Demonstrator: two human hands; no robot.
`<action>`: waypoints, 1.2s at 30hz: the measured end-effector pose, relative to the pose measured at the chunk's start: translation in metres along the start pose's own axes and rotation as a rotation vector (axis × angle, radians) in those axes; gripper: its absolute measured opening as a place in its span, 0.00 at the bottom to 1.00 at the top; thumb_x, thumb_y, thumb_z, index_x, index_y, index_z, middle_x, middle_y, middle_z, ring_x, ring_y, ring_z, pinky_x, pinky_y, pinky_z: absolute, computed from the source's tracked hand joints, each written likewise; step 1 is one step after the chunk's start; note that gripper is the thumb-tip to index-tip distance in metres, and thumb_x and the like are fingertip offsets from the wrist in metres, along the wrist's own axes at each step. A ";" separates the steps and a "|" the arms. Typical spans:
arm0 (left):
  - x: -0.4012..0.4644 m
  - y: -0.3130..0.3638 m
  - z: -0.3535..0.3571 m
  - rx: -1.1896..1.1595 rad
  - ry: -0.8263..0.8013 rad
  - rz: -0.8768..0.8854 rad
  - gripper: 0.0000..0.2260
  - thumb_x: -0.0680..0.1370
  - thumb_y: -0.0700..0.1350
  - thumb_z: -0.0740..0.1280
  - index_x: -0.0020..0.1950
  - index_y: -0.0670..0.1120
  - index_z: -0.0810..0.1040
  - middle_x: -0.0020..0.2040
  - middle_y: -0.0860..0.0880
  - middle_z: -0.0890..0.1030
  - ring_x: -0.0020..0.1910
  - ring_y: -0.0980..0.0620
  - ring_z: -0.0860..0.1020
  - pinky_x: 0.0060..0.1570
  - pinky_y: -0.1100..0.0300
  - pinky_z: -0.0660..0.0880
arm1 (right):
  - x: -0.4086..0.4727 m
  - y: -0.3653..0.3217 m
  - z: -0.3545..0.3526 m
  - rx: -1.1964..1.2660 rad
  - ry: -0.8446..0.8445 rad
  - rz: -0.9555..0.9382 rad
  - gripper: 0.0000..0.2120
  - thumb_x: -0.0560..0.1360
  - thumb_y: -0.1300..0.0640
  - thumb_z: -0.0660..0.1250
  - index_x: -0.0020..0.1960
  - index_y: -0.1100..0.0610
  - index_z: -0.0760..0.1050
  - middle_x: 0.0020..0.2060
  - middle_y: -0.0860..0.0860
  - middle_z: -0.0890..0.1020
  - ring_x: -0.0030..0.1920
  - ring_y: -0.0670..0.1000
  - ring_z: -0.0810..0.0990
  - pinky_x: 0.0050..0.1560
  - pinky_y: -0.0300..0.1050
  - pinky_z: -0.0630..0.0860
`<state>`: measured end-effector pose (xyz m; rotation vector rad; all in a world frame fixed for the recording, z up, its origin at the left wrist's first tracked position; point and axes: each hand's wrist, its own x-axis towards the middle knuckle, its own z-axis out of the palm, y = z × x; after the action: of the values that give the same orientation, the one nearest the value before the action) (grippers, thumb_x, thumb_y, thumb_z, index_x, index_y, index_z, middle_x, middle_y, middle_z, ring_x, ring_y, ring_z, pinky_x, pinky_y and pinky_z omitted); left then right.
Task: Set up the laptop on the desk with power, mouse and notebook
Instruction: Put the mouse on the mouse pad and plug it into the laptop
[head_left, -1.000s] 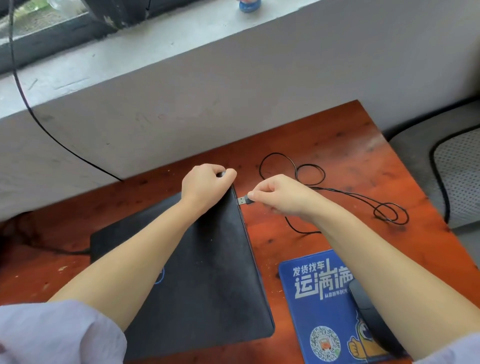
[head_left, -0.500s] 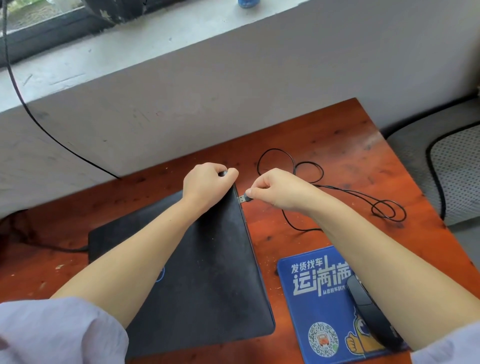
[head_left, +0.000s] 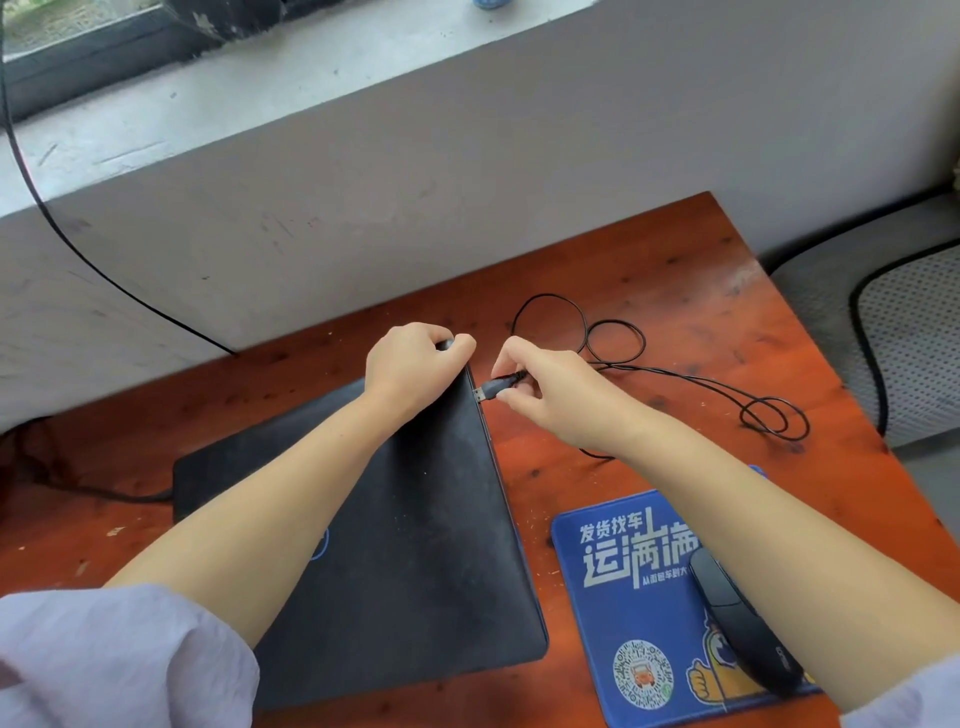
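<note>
A closed black laptop (head_left: 426, 545) lies on the red-brown wooden desk (head_left: 675, 322). My left hand (head_left: 410, 364) grips its far right corner. My right hand (head_left: 550, 395) pinches the mouse's USB plug (head_left: 491, 389), whose metal tip touches the laptop's right edge near that corner. The thin black mouse cable (head_left: 675, 371) loops across the desk behind my right hand. A black mouse (head_left: 743, 623) rests on a blue printed mouse pad (head_left: 623, 597), partly hidden by my right forearm. No notebook is in view.
A grey wall and window ledge (head_left: 260, 104) stand right behind the desk. Another black cable (head_left: 78, 260) hangs down the wall, and one (head_left: 104, 493) runs to the laptop's left side. A mesh chair seat (head_left: 914, 332) sits past the desk's right edge.
My right hand has brought the USB plug leftwards until its tip meets the laptop's right edge. My left hand has stayed on the laptop's corner.
</note>
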<state>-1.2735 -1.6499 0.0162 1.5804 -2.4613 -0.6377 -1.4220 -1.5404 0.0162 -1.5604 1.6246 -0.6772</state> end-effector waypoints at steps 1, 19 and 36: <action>0.000 0.000 0.000 0.000 -0.001 0.001 0.18 0.70 0.50 0.59 0.23 0.48 0.56 0.21 0.50 0.58 0.24 0.51 0.58 0.26 0.59 0.56 | 0.000 0.000 0.002 0.003 0.016 -0.006 0.04 0.75 0.56 0.63 0.48 0.49 0.69 0.29 0.45 0.72 0.28 0.47 0.68 0.30 0.42 0.68; 0.028 -0.023 0.044 0.098 -0.128 -0.136 0.18 0.71 0.56 0.57 0.30 0.46 0.75 0.26 0.49 0.76 0.30 0.49 0.74 0.27 0.61 0.65 | -0.019 0.032 0.050 -0.031 0.205 0.165 0.06 0.76 0.54 0.63 0.51 0.53 0.76 0.47 0.49 0.79 0.40 0.50 0.77 0.47 0.48 0.76; 0.003 -0.029 0.045 0.070 -0.176 -0.127 0.18 0.76 0.52 0.64 0.63 0.46 0.73 0.61 0.42 0.74 0.62 0.41 0.69 0.59 0.49 0.68 | -0.027 0.026 0.073 0.014 -0.006 0.468 0.11 0.75 0.50 0.66 0.52 0.56 0.76 0.45 0.50 0.80 0.43 0.52 0.78 0.46 0.48 0.77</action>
<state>-1.2659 -1.6506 -0.0365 1.7904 -2.5476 -0.7477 -1.3792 -1.5009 -0.0416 -1.1066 1.8847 -0.4267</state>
